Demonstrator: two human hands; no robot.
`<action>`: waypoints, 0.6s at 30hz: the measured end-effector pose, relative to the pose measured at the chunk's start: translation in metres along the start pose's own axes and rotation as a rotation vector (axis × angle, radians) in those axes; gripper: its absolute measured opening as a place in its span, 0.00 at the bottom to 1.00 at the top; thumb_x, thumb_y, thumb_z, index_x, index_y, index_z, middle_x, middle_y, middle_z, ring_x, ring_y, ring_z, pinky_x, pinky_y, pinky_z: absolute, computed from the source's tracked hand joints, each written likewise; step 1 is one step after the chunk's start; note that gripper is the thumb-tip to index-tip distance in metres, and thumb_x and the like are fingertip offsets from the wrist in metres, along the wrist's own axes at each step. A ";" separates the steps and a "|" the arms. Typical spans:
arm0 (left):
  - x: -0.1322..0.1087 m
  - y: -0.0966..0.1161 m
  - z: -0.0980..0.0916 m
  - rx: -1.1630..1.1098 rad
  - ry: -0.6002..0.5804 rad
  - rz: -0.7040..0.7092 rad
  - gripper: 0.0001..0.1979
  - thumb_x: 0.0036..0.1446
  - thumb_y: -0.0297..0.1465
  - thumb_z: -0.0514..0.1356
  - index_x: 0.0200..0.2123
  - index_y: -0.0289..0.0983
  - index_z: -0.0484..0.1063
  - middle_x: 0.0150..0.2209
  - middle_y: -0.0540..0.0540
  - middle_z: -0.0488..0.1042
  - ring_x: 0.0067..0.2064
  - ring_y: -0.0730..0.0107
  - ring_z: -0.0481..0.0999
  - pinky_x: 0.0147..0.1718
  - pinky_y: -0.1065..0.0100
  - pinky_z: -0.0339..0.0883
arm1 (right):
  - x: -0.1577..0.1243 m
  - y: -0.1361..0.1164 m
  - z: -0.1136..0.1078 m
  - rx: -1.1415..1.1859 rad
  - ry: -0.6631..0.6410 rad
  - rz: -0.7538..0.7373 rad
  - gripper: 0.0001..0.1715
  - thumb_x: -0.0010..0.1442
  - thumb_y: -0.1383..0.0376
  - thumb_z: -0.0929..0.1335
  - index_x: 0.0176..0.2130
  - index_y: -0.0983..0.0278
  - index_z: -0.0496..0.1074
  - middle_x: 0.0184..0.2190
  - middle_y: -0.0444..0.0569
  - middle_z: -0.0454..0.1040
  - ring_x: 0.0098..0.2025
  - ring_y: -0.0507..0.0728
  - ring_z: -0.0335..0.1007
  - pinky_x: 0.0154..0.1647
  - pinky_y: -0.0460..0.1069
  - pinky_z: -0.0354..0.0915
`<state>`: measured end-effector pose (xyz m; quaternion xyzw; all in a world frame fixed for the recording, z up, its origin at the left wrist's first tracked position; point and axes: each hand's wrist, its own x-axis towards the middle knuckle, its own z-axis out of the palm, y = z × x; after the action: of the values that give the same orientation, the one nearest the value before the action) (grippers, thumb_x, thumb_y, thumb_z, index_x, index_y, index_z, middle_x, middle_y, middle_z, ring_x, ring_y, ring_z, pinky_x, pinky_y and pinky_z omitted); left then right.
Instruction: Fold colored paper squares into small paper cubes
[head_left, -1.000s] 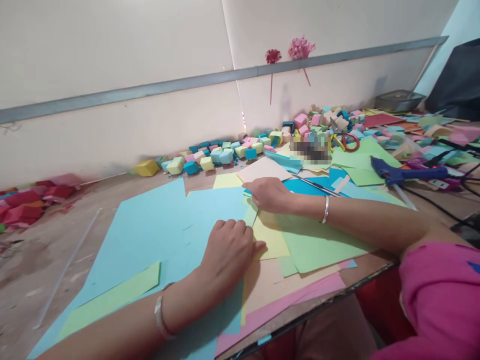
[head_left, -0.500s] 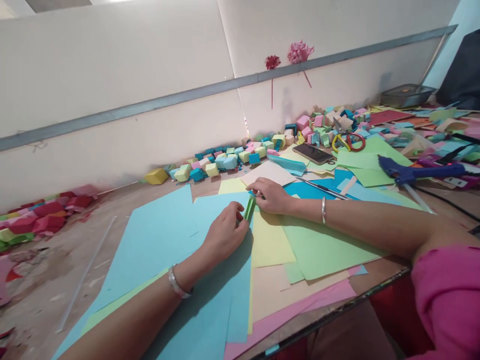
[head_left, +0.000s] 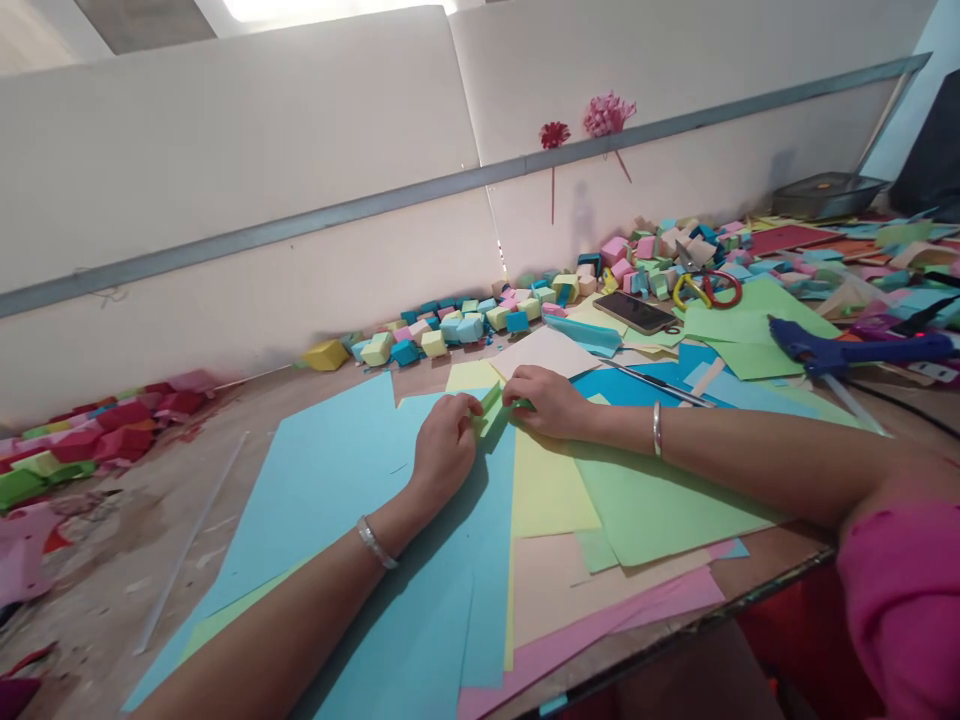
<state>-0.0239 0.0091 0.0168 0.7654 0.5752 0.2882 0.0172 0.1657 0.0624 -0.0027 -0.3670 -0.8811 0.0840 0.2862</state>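
A small folded piece of green paper (head_left: 490, 408) is held between my two hands, above the light blue sheets (head_left: 337, 460). My left hand (head_left: 444, 445) pinches its left side with thumb and fingers. On its right side, my right hand (head_left: 551, 402) grips the paper with curled fingers, and a bit of green shows under them. Below my right hand lie a yellow sheet (head_left: 555, 490) and a light green sheet (head_left: 667, 495). A pale pink sheet (head_left: 544, 352) lies just beyond that hand.
Behind the sheets, several small paper boxes (head_left: 469, 328) line the wall. A phone (head_left: 636, 312), scissors (head_left: 706, 288), a pen (head_left: 660, 383) and a blue glue gun (head_left: 855, 350) lie to the right. At left are a clear glue stick (head_left: 193, 540) and red paper boxes (head_left: 124, 440).
The green paper has turned from nearly upright to a wider, slanted position. My left hand has shifted slightly left, away from my right hand. The whole view has moved a little.
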 end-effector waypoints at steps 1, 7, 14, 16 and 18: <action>0.000 0.000 0.000 0.018 -0.007 0.019 0.13 0.54 0.20 0.46 0.31 0.39 0.68 0.31 0.48 0.69 0.36 0.67 0.71 0.37 0.67 0.65 | 0.000 -0.001 -0.001 0.016 0.020 -0.009 0.10 0.55 0.73 0.65 0.38 0.65 0.73 0.37 0.51 0.70 0.43 0.56 0.64 0.43 0.48 0.58; -0.003 0.001 0.001 0.086 0.009 0.090 0.15 0.50 0.15 0.48 0.30 0.38 0.69 0.35 0.47 0.68 0.35 0.71 0.70 0.34 0.71 0.65 | -0.001 -0.004 -0.003 0.124 0.182 0.029 0.09 0.57 0.72 0.63 0.38 0.67 0.71 0.36 0.50 0.71 0.41 0.55 0.65 0.45 0.48 0.61; -0.005 0.003 0.001 -0.025 0.044 0.151 0.16 0.50 0.12 0.46 0.30 0.37 0.67 0.35 0.47 0.66 0.33 0.75 0.70 0.31 0.75 0.67 | -0.002 -0.003 -0.003 0.120 0.259 -0.024 0.13 0.59 0.64 0.68 0.45 0.66 0.74 0.48 0.56 0.70 0.50 0.58 0.65 0.51 0.53 0.61; -0.004 0.003 0.000 -0.063 0.061 0.153 0.16 0.51 0.13 0.46 0.30 0.37 0.66 0.35 0.47 0.66 0.34 0.74 0.70 0.32 0.75 0.68 | -0.002 -0.001 -0.003 0.145 0.253 -0.017 0.14 0.60 0.66 0.68 0.47 0.64 0.74 0.48 0.55 0.71 0.50 0.58 0.65 0.52 0.53 0.61; -0.003 0.002 0.000 -0.088 0.115 0.171 0.14 0.54 0.15 0.48 0.29 0.37 0.67 0.34 0.46 0.67 0.35 0.72 0.70 0.34 0.72 0.68 | -0.002 0.001 -0.002 0.212 0.253 -0.003 0.17 0.58 0.68 0.69 0.48 0.63 0.73 0.45 0.53 0.72 0.48 0.58 0.66 0.50 0.53 0.62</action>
<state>-0.0226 0.0060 0.0162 0.7924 0.4947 0.3569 -0.0066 0.1682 0.0619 -0.0026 -0.3412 -0.8248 0.1291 0.4320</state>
